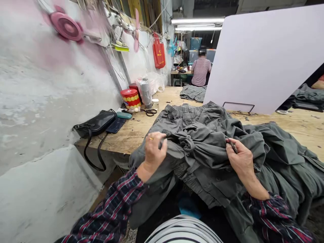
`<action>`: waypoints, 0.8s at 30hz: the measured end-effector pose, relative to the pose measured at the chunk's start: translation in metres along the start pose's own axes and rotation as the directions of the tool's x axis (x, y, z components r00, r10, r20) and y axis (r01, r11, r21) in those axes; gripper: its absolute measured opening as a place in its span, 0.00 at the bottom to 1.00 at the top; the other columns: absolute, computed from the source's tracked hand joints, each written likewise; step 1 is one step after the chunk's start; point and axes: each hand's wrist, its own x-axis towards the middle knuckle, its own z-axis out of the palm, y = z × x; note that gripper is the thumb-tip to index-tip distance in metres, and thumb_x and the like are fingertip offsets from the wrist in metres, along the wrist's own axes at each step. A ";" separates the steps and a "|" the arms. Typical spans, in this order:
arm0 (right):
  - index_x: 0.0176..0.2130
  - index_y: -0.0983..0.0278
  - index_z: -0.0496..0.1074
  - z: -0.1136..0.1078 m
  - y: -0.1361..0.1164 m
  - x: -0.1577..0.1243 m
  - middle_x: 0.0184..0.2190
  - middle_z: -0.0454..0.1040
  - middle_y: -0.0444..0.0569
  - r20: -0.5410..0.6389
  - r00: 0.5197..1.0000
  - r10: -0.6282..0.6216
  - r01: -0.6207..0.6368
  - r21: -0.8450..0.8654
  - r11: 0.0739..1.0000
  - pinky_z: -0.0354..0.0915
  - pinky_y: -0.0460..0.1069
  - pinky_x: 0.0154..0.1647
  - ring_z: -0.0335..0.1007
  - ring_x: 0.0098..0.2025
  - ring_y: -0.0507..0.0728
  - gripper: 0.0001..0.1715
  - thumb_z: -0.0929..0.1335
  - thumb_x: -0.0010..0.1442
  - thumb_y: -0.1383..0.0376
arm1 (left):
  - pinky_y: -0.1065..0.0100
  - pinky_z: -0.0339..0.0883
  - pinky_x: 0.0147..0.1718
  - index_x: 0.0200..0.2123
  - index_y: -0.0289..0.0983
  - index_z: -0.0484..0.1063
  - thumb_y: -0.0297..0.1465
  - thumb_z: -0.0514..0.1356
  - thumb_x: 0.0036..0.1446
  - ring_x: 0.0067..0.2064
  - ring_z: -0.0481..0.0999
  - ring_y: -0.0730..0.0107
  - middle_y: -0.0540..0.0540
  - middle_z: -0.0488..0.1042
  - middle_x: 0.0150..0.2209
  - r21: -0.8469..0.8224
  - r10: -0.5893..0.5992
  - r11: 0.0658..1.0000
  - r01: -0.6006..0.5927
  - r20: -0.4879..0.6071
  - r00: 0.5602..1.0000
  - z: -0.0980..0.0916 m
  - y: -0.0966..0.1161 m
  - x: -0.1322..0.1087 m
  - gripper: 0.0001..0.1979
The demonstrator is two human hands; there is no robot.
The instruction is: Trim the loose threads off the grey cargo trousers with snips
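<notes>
Grey trousers (205, 141) with an elastic waistband lie bunched over the table edge and hang toward my lap. My left hand (154, 150), a ring on one finger, is curled in a pinch at the cloth's left edge; its fingertips partly hide what they grip. Small dark thread snips (232, 145) sit in my right hand (240, 157), whose fingers are closed around them against the cloth. Between the two hands the fabric is gathered in folds. More grey garments (291, 152) are heaped to the right of my right hand.
On the wooden table (136, 131) at left are a black handbag (97, 123), a dark phone (115, 125), black scissors (149, 112) and a red tin (131, 98). A large white board (260, 57) stands at right. Pink fans (67, 26) whirl above; a person (201, 71) sits far back.
</notes>
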 end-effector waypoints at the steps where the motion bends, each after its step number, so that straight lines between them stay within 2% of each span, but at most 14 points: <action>1: 0.41 0.65 0.73 0.000 -0.006 -0.001 0.33 0.77 0.49 0.000 1.000 0.002 -0.002 0.022 1.000 0.66 0.49 0.37 0.71 0.33 0.55 0.18 0.64 0.53 0.60 | 0.61 0.64 0.46 0.38 0.36 0.70 0.25 0.57 0.52 0.43 0.71 0.63 0.42 0.73 0.38 -0.010 0.106 0.994 -0.106 -0.014 0.994 -0.002 0.015 -0.001 0.09; 3: 0.40 0.65 0.74 -0.001 -0.021 -0.004 0.34 0.76 0.50 0.008 1.000 -0.010 0.009 0.054 0.999 0.66 0.49 0.38 0.71 0.34 0.55 0.17 0.64 0.53 0.60 | 0.66 0.66 0.44 0.41 0.36 0.69 0.25 0.55 0.55 0.43 0.73 0.66 0.41 0.73 0.41 -0.082 0.293 0.955 -0.284 0.120 0.949 -0.001 0.043 0.002 0.10; 5: 0.40 0.65 0.74 -0.003 -0.034 -0.007 0.32 0.76 0.49 0.031 0.999 -0.029 0.027 0.073 0.997 0.65 0.48 0.37 0.70 0.33 0.54 0.17 0.64 0.54 0.59 | 0.69 0.68 0.39 0.46 0.36 0.66 0.26 0.53 0.57 0.40 0.75 0.68 0.41 0.72 0.46 -0.083 0.375 0.925 -0.370 0.339 0.863 0.005 0.061 0.008 0.13; 7: 0.40 0.64 0.74 -0.007 -0.039 -0.009 0.30 0.75 0.47 0.042 0.998 -0.040 0.037 0.069 0.997 0.64 0.47 0.34 0.69 0.30 0.53 0.16 0.64 0.54 0.59 | 0.68 0.68 0.32 0.45 0.36 0.66 0.30 0.54 0.57 0.35 0.76 0.68 0.42 0.72 0.45 -0.007 0.334 0.921 -0.389 0.528 0.781 0.014 0.067 0.013 0.12; 8: 0.40 0.64 0.74 -0.009 -0.040 -0.009 0.29 0.75 0.46 0.032 0.999 -0.034 0.032 0.060 0.998 0.64 0.47 0.33 0.67 0.28 0.52 0.16 0.64 0.55 0.59 | 0.68 0.68 0.29 0.43 0.37 0.67 0.31 0.56 0.55 0.32 0.75 0.67 0.43 0.73 0.43 0.040 0.293 0.922 -0.386 0.582 0.759 0.018 0.066 0.014 0.11; 9: 0.40 0.64 0.74 -0.012 -0.039 -0.009 0.27 0.74 0.46 0.020 1.000 -0.019 0.018 0.048 0.999 0.63 0.46 0.30 0.66 0.26 0.52 0.16 0.64 0.55 0.59 | 0.68 0.67 0.28 0.39 0.37 0.68 0.32 0.58 0.54 0.32 0.75 0.66 0.43 0.73 0.40 0.080 0.258 0.922 -0.378 0.601 0.757 0.021 0.064 0.014 0.10; 10: 0.39 0.64 0.74 -0.015 -0.037 -0.008 0.25 0.72 0.45 0.008 1.000 -0.001 0.000 0.037 0.999 0.61 0.46 0.28 0.64 0.24 0.51 0.16 0.64 0.55 0.59 | 0.68 0.67 0.28 0.36 0.36 0.68 0.33 0.59 0.52 0.31 0.75 0.66 0.44 0.73 0.38 0.105 0.241 0.924 -0.367 0.586 0.774 0.024 0.061 0.011 0.08; 12: 0.39 0.64 0.74 -0.019 -0.032 -0.007 0.23 0.70 0.44 -0.003 0.999 0.037 -0.037 0.022 0.999 0.59 0.46 0.25 0.61 0.23 0.51 0.17 0.64 0.55 0.58 | 0.68 0.67 0.29 0.31 0.36 0.68 0.31 0.58 0.52 0.31 0.74 0.67 0.44 0.72 0.35 0.088 0.263 0.935 -0.344 0.478 0.838 0.027 0.053 0.001 0.04; 15: 0.40 0.63 0.75 -0.022 -0.026 -0.005 0.23 0.69 0.44 -0.010 0.998 0.062 -0.062 0.004 0.998 0.57 0.46 0.24 0.59 0.23 0.51 0.18 0.63 0.55 0.57 | 0.70 0.68 0.33 0.27 0.37 0.67 0.26 0.57 0.51 0.33 0.73 0.71 0.45 0.71 0.35 -0.067 0.280 0.960 -0.272 0.213 0.936 0.026 0.042 -0.019 0.02; 17: 0.40 0.63 0.75 -0.023 -0.024 -0.004 0.21 0.67 0.44 -0.040 0.996 0.077 -0.077 0.000 0.997 0.55 0.46 0.23 0.57 0.22 0.50 0.18 0.63 0.55 0.57 | 0.69 0.68 0.38 0.23 0.37 0.65 0.24 0.57 0.51 0.37 0.73 0.70 0.45 0.70 0.34 -0.160 0.189 0.971 -0.175 0.075 0.979 0.022 0.036 -0.030 0.06; 19: 0.40 0.64 0.75 -0.024 -0.022 -0.003 0.20 0.65 0.43 -0.062 0.993 0.097 -0.096 0.012 0.995 0.52 0.45 0.21 0.53 0.20 0.50 0.18 0.63 0.55 0.58 | 0.68 0.68 0.38 0.21 0.37 0.63 0.24 0.58 0.51 0.38 0.73 0.69 0.45 0.70 0.32 -0.219 0.052 0.975 -0.039 0.053 0.997 0.016 0.031 -0.035 0.09; 21: 0.40 0.65 0.75 -0.024 -0.023 -0.004 0.19 0.63 0.42 -0.058 0.993 0.099 -0.098 0.014 0.995 0.51 0.45 0.19 0.51 0.19 0.49 0.18 0.63 0.54 0.59 | 0.69 0.67 0.36 0.21 0.37 0.63 0.26 0.57 0.52 0.35 0.72 0.70 0.47 0.70 0.29 -0.244 -0.070 0.965 0.096 0.113 0.991 0.008 0.029 -0.034 0.09; 24: 0.40 0.66 0.75 -0.023 -0.028 -0.009 0.19 0.64 0.43 -0.027 0.998 0.056 -0.056 0.005 0.998 0.52 0.45 0.19 0.52 0.19 0.49 0.19 0.63 0.55 0.58 | 0.69 0.64 0.32 0.24 0.38 0.63 0.31 0.57 0.54 0.29 0.68 0.72 0.49 0.67 0.25 -0.211 -0.160 0.958 0.193 0.164 0.973 0.000 0.035 -0.025 0.08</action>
